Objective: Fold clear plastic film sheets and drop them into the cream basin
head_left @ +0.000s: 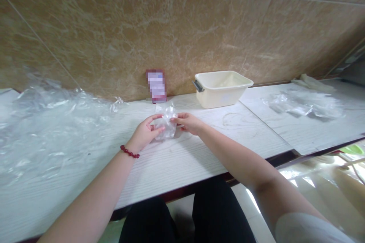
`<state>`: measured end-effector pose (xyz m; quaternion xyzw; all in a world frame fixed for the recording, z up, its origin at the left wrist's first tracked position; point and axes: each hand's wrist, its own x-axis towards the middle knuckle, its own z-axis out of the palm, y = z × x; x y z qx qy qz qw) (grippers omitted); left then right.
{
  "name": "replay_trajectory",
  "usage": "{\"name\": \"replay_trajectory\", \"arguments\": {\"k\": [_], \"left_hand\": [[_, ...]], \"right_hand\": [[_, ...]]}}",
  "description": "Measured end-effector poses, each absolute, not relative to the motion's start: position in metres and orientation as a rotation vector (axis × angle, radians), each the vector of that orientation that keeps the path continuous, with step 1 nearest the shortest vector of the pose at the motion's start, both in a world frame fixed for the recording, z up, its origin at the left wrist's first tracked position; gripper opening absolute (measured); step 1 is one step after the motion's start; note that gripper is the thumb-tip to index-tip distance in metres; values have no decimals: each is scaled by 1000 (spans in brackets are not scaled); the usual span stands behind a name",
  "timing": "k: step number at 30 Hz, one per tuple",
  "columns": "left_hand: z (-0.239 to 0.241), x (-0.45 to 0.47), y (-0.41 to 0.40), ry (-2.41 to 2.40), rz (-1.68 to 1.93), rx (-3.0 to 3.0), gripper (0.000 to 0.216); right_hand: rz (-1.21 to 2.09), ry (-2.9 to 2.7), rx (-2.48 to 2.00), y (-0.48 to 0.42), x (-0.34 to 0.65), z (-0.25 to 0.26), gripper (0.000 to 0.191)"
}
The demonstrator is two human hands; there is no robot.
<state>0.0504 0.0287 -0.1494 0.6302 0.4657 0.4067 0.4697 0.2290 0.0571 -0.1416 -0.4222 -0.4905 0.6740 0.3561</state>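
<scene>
My left hand (145, 133) and right hand (190, 122) both pinched a clear plastic bag (169, 132) | it lay between them, left of the cream bin (214, 99) | long axis ran roughly away from me

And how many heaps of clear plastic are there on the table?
2: a large heap at the left and a smaller heap at the right. The clear plastic piece held by the left hand and right hand is separate.
</scene>
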Motion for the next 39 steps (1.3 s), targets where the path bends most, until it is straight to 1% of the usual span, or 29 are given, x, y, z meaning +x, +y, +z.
{"name": "replay_trajectory", "arguments": {"k": [4,7,11,16,23,27,31,35,39], "left_hand": [[-146,54,26,1214,1027,1894,56],[-143,57,23,1240,1017,2119,57],[-141,59,20,1220,978,2212,62],[-141,58,19,1231,940,2256,68],[-147,57,24,1149,976,2223,71],[-154,55,31,1073,946,2227,68],[-160,53,40,1055,972,2163,65],[-164,49,44,1034,988,2108,71],[-166,48,46,1028,960,2095,70]], "right_hand": [[1733,-1247,-1084,57,232,-139,18],[1810,-1196,-1019,56,233,-136,15],[1913,-1114,-889,58,235,-137,11],[2003,-1110,-880,61,237,-141,14],[1735,-1166,-937,63,233,-144,18],[1644,-1162,-1028,65,234,-142,21],[1601,-1141,-1073,68,240,-137,20],[1585,-1108,-1085,76,258,-113,19],[1428,-1129,-1157,101,300,-59,12]]}}
